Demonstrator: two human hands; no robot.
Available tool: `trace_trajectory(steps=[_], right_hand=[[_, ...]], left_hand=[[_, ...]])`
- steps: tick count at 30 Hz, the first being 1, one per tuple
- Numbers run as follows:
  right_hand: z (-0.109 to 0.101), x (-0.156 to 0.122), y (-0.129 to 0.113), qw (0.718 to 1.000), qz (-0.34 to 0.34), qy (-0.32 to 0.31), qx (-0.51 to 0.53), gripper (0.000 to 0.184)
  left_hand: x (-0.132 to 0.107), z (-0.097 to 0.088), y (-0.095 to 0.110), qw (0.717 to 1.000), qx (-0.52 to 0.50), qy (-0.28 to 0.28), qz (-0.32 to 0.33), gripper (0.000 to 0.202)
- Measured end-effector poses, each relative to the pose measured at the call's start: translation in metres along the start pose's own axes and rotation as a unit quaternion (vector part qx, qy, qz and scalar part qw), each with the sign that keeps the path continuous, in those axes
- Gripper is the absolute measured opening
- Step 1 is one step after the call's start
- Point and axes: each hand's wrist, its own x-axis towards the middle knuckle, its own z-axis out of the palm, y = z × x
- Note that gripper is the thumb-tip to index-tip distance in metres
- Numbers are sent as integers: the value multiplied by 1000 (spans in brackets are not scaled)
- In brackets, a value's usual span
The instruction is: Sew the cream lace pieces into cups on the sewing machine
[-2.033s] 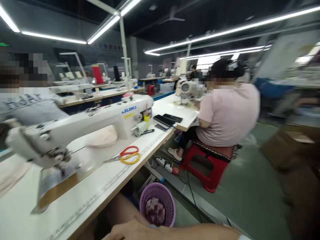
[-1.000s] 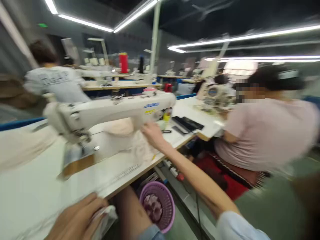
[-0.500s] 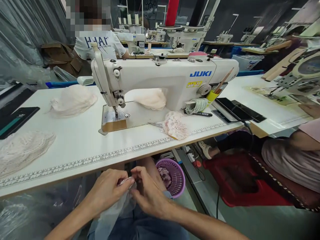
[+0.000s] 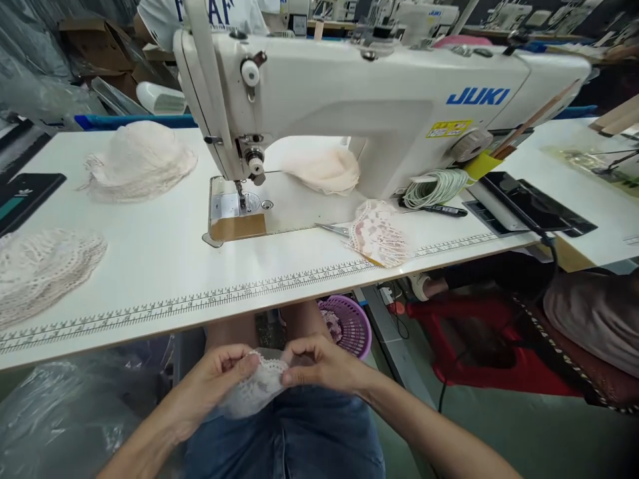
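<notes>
Over my lap, a small white lace piece (image 4: 262, 382) with a scalloped edge is stretched between my two hands. My left hand (image 4: 219, 376) pinches its left side, thumb on top. On the opposite side my right hand (image 4: 317, 362) grips it between thumb and fingers. Beyond the table edge stands a white sewing machine (image 4: 319, 86), its needle area over the metal plate. A pale lace piece (image 4: 382, 233) lies on the table, partly covering a pair of pointed metal scissors or snips (image 4: 333, 229).
Stacks of pale lace (image 4: 142, 159) and scalloped lace (image 4: 47, 269) lie at the left. A peach fabric piece (image 4: 327, 169) rests under the machine arm. Coiled cord (image 4: 434, 188) and a black marker (image 4: 444, 209) sit at right. Below are a purple basket (image 4: 357, 326) and a red stool (image 4: 499, 359).
My hands have moved apart, and the lace between them is now spread out and visible. The view has tilted down and closer to the table.
</notes>
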Motion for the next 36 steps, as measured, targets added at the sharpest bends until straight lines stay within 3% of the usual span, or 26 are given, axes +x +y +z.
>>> trace_trajectory(steps=[6,9,13,18,20,23,27,29,31,36], right_hand=[[-13,7,0,999,25,-29,-20,33],[-21,2,-2,988,-32,6,-154,28],[-20,-10,-9,903,-182,146,-362,22],[-4,-11,-3,852,-218,114,-463,12],[-1,-7,2,851,-220,120,-462,9],[-3,-3,6,874,-233,108,-412,9],[-12,-2,3,915,-242,51,-320,10],[-16,-3,2,921,-251,28,-298,11],[-18,-5,3,911,-243,39,-332,10],[-13,-10,11,845,-204,132,-476,15]], left_hand=[[7,-1,-13,995,-74,-38,-47,37],[10,1,-15,996,-59,-40,-50,32],[18,3,-14,998,-24,-26,-45,34],[28,10,-14,1000,-2,-11,-25,40],[29,13,-14,999,-1,-12,-30,41],[29,16,-12,998,-34,-29,-44,38],[30,18,-10,998,-46,-25,-46,35],[32,19,-10,998,-34,-18,-50,35],[34,20,-10,998,-25,-21,-50,35],[37,28,-8,999,-27,-29,-35,36]])
